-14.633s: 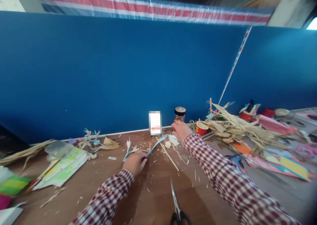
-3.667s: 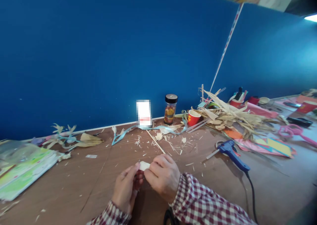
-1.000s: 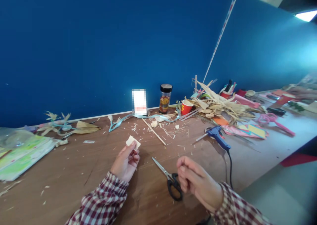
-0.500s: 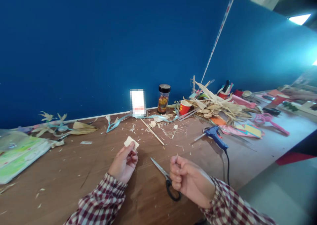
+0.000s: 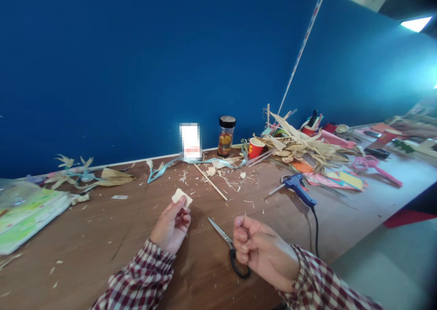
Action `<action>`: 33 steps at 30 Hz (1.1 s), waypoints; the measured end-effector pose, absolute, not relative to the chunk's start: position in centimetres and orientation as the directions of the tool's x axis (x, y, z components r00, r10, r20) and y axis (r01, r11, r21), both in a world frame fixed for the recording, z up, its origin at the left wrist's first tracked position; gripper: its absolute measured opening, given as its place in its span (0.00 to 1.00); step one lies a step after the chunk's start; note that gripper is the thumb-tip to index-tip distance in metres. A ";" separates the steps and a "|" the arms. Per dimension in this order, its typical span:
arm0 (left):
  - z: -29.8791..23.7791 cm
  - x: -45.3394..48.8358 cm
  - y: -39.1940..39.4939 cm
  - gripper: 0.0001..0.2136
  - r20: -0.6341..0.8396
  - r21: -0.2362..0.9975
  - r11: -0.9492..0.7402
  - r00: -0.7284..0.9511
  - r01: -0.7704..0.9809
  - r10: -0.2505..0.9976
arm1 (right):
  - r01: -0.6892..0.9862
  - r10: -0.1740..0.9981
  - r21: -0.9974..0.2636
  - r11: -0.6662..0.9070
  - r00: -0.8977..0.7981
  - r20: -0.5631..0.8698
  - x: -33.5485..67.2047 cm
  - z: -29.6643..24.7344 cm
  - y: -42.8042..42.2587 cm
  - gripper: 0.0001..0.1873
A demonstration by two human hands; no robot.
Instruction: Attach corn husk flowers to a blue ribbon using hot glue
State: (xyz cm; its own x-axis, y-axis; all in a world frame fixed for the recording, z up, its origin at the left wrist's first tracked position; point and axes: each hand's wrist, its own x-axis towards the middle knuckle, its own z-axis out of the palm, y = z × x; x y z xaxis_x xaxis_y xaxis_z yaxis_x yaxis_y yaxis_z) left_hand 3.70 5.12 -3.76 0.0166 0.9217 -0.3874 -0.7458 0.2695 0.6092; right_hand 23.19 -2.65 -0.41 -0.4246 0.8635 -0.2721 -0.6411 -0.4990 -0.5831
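Observation:
My left hand (image 5: 172,224) pinches a small, flat cream-coloured piece (image 5: 182,198) between thumb and fingers, just above the table. To the right, my right hand (image 5: 261,248) is closed, its fingers curled in and the thumb against them. Whatever its fingertips hold, if anything, is too small to make out. Between the hands lie scissors (image 5: 225,239) with black handles, blades pointing away to the left; my right hand hangs beside and partly over them. A thin pale stick (image 5: 212,183) lies beyond my hands among scattered shavings.
A blue glue gun (image 5: 300,189) with its cord lies to the right. Behind stand a black-lidded jar (image 5: 226,137), a red paper cup (image 5: 255,149) and a heap of dry husks (image 5: 303,148). A green-and-white packet (image 5: 32,216) lies at left; a blue partition (image 5: 153,64) rises behind the table.
Both hands stay nearly where they were. The thin sliver that showed at my right fingertips is no longer visible, and those fingers have shifted slightly.

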 end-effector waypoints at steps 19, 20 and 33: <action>-3.8 3.7 5.0 0.03 -0.394 0.604 0.263 0.005 -0.753 0.919 | -0.658 0.875 -0.582 -0.478 -0.415 -0.250 22.9 -0.2 -2.9 0.16; -3.8 3.7 5.0 0.03 -0.393 0.603 0.263 0.006 -0.753 0.919 | -0.659 0.875 -0.580 -0.478 -0.413 -0.252 22.9 -0.2 -2.9 0.17; -3.8 3.7 5.0 0.03 -0.395 0.620 0.270 0.005 -0.737 0.918 | -0.639 0.869 -0.596 -0.486 -0.427 -0.251 23.1 -0.3 -2.7 0.14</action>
